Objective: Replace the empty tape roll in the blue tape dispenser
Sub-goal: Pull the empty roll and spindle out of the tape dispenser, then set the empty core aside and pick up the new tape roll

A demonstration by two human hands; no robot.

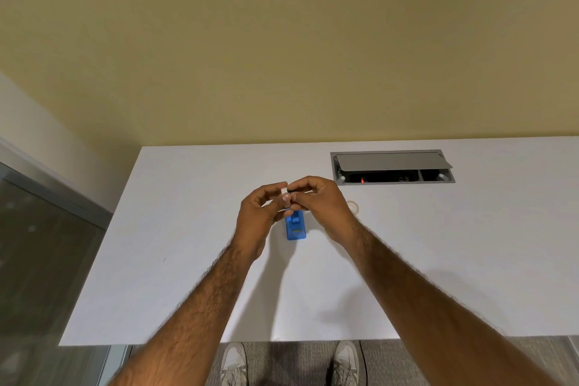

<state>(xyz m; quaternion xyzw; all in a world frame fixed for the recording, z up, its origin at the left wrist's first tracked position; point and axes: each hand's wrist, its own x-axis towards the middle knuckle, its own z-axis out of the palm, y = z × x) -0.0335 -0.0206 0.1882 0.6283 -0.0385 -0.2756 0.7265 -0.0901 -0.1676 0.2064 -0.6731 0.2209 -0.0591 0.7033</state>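
The blue tape dispenser [295, 226] lies on the white table [188, 229], partly hidden under my hands. Just above it, my left hand [261, 213] and my right hand [316, 202] meet. Between their fingertips they pinch a small white piece [284, 191] joined to a small dark part [293, 196]; both are too small to identify. A clear tape roll [353, 206] rests on the table just right of my right hand, mostly hidden by it.
A grey cable box [391, 166] with its lid ajar is set into the table at the back right. A yellow wall rises behind the table. The table's near edge is close to my shoes [233, 363], and glass panelling stands at the left.
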